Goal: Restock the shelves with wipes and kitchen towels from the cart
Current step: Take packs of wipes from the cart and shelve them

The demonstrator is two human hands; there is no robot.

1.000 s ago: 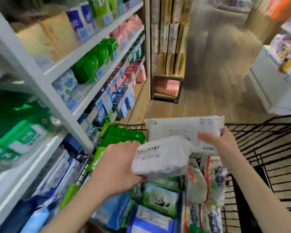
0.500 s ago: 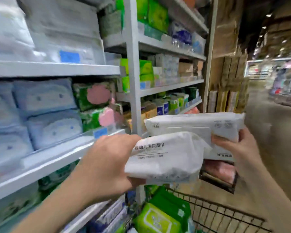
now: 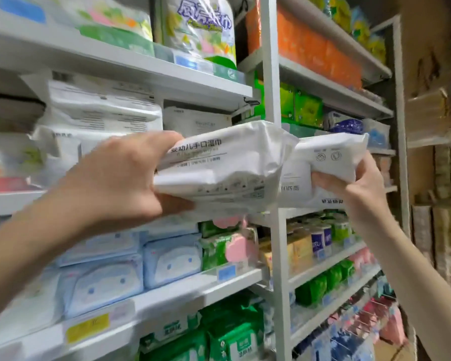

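Shelving looks to be the step in hand. The left hand (image 3: 115, 178) grips one white wipes pack (image 3: 227, 162) by its end, thumb underneath. The right hand (image 3: 362, 188) clutches a second white pack (image 3: 331, 157) just beside it. Both packs hang in front of the shelf stack of matching white packs (image 3: 102, 118). The next move probably calls for sliding the left pack onto that stack, clear of the upright post (image 3: 271, 74), without disturbing the packs already there.

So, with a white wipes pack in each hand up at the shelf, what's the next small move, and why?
Probably the left hand should slide its white pack forward onto the shelved white packs right behind it: it is held level with that matching stock. The right hand grips the second pack over by the shelf upright, so that one likely follows.
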